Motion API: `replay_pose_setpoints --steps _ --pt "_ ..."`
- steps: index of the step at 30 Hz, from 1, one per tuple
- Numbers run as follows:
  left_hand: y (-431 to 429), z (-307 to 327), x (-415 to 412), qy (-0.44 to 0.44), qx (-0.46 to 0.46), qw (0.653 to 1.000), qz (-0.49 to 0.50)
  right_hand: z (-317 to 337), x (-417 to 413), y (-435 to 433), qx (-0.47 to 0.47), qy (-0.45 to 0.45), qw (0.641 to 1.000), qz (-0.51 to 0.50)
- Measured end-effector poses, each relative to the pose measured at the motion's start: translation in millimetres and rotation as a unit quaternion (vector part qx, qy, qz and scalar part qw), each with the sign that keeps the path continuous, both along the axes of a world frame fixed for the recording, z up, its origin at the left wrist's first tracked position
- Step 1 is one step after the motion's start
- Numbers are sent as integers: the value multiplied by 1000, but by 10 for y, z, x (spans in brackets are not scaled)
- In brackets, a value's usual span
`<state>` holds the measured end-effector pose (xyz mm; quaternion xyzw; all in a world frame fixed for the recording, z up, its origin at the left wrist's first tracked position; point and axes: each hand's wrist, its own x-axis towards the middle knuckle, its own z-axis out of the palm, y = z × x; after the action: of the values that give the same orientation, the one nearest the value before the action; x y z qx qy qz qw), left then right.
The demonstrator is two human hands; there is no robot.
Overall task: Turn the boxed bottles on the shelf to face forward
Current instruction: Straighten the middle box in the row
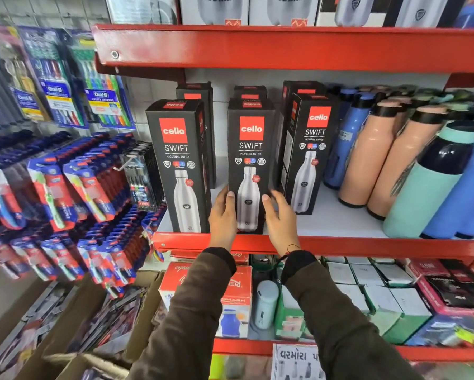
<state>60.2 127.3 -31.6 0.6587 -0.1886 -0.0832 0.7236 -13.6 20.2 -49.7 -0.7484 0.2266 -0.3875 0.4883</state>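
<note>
Three black boxed bottles with red labels stand at the front of the red shelf. The middle box faces forward, and both of my hands grip its lower part. My left hand holds its left edge and my right hand its right edge. The left box also faces forward, a little apart. The right box stands further back and is turned slightly, so its left side shows. More black boxes stand behind each of the three.
Loose peach bottles, blue bottles and a mint one crowd the shelf to the right. Toothbrush packs hang at the left. Another red shelf runs just overhead, and boxed goods fill the shelf below.
</note>
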Motion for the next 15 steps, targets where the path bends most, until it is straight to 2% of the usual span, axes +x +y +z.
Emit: replay_pose_setpoints --steps 15 --pt "107 2 -212 -33 32 998 44 29 -219 123 -16 12 1000 20"
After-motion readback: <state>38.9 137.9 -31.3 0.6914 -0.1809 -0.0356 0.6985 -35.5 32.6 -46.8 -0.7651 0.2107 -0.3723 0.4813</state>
